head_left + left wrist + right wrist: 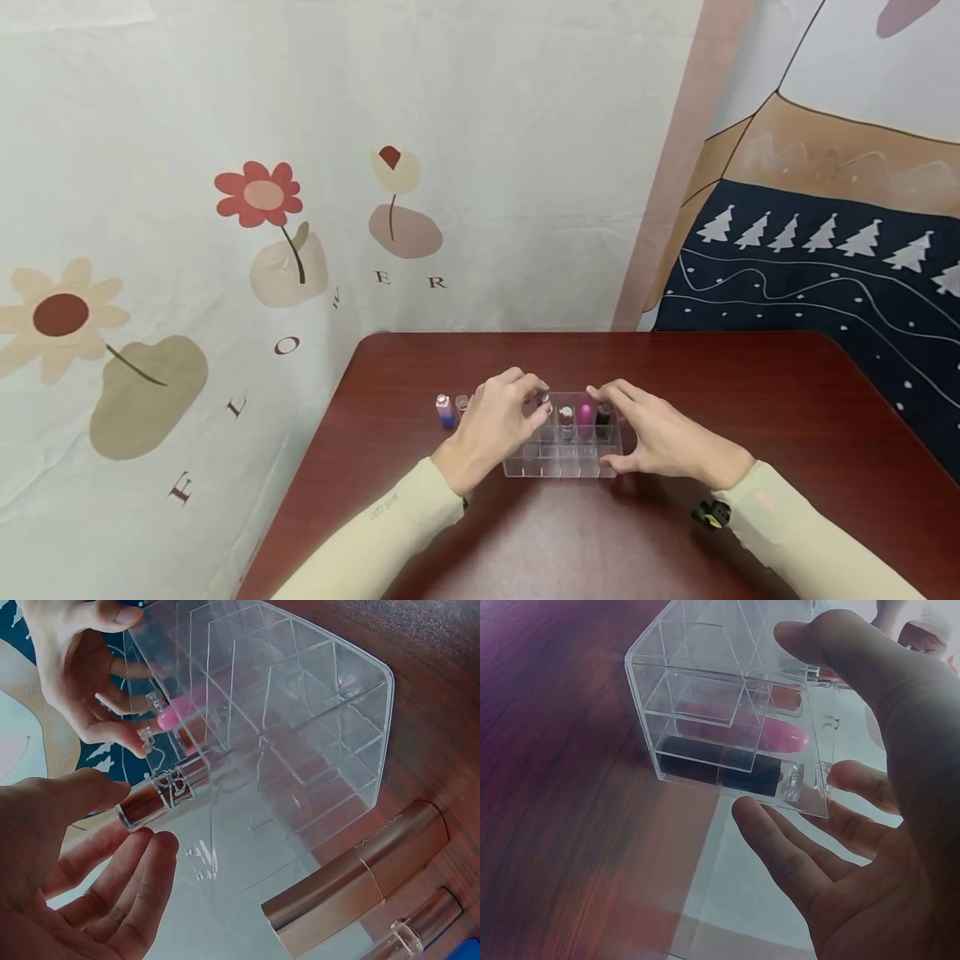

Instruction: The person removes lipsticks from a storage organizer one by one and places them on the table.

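A clear acrylic lipstick organizer (561, 465) sits on the reddish-brown wooden table (570, 542), divided into small compartments. At its back left, the left hand (498, 421) has thumb and fingers nearly closed, pinching a clear-ended lipstick tube (169, 791) at the compartments' opening; how deep the tube sits, I cannot tell. The right hand (660, 433) is spread wide around the organizer's right end, thumb at the front and fingertips at the back edge, gripping it.

Inside the organizer's back row, a silver-topped lipstick (566, 412) stands left of a bright pink lipstick tube (586, 418), with a black lipstick tube (603, 415) at the right end. Left of the organizer are a copper-coloured lipstick tube (360, 877), then a clear tube (462, 403), and farthest out a pink-and-blue lipstick tube (445, 411). Behind the organizer hangs a pale flower-printed cloth (525, 167).
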`<state>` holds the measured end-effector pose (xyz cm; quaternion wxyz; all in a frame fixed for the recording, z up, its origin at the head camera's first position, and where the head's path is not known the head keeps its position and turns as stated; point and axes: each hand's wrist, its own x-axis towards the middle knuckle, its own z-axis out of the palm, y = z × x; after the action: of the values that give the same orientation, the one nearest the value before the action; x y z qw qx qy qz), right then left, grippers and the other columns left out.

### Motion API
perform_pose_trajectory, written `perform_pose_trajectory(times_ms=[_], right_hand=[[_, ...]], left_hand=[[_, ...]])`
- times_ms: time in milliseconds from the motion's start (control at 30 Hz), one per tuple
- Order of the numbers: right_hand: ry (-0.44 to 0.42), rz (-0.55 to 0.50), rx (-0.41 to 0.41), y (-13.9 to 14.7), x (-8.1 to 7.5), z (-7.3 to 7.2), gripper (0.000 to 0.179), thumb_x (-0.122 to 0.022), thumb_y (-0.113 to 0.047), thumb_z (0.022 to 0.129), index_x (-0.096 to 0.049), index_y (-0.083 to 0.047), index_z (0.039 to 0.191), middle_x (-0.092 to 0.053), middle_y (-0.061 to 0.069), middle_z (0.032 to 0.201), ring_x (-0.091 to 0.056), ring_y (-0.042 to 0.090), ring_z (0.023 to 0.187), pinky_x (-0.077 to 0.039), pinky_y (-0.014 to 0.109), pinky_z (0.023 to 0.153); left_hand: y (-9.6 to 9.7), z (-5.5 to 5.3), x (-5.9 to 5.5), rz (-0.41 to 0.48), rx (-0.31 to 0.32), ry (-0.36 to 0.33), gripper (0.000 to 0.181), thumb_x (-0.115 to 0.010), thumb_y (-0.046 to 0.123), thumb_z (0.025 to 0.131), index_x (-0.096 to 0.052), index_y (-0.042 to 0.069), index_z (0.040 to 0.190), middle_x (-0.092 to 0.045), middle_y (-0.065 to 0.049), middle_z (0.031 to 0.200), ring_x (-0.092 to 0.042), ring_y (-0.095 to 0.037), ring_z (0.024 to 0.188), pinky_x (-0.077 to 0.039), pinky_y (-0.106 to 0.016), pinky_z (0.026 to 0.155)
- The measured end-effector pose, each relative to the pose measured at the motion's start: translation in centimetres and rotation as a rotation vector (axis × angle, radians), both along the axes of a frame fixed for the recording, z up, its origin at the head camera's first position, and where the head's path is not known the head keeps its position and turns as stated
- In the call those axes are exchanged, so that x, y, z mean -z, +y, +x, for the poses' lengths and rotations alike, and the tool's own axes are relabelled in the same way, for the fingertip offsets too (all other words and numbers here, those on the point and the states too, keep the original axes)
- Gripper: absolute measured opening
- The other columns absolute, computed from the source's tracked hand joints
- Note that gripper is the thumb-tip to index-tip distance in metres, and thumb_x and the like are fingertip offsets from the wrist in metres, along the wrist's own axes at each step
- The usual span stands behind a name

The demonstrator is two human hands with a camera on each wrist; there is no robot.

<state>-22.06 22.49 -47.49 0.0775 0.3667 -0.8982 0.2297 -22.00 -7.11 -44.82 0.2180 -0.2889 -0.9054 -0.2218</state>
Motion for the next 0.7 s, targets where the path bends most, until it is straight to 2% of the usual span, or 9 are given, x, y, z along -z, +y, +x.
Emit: perform_pose_trajectory(times_ms=[400, 700], right_hand=[[0.004, 0.004, 0.002, 0.0, -0.1, 0.1, 0.092, -0.107, -0.028, 0.080, -0.063, -0.005, 0.158, -0.071, 0.008, 0.138, -0.076, 0.018, 0.106, -0.070, 0.037, 0.091], [0.017, -0.002, -0.010, -0.1, -0.1, 0.2, 0.092, -0.108, -0.029, 0.080, -0.063, -0.005, 0.156, -0.072, 0.007, 0.139, -0.074, 0.019, 0.105, -0.069, 0.037, 0.090]], left_hand=[[-0.6, 0.3, -0.7, 0.056, 0.043, 0.083, 0.017, -0.095, 0.012, 0.094, -0.086, 0.011, 0.109, -0.076, -0.004, 0.094, -0.078, -0.014, 0.081, -0.065, -0.023, 0.071], [-1.3, 0.6, -1.0, 0.062, 0.017, 0.123, 0.019, -0.096, 0.012, 0.093, -0.086, 0.013, 0.110, -0.077, -0.003, 0.097, -0.082, -0.016, 0.083, -0.068, -0.029, 0.073]])
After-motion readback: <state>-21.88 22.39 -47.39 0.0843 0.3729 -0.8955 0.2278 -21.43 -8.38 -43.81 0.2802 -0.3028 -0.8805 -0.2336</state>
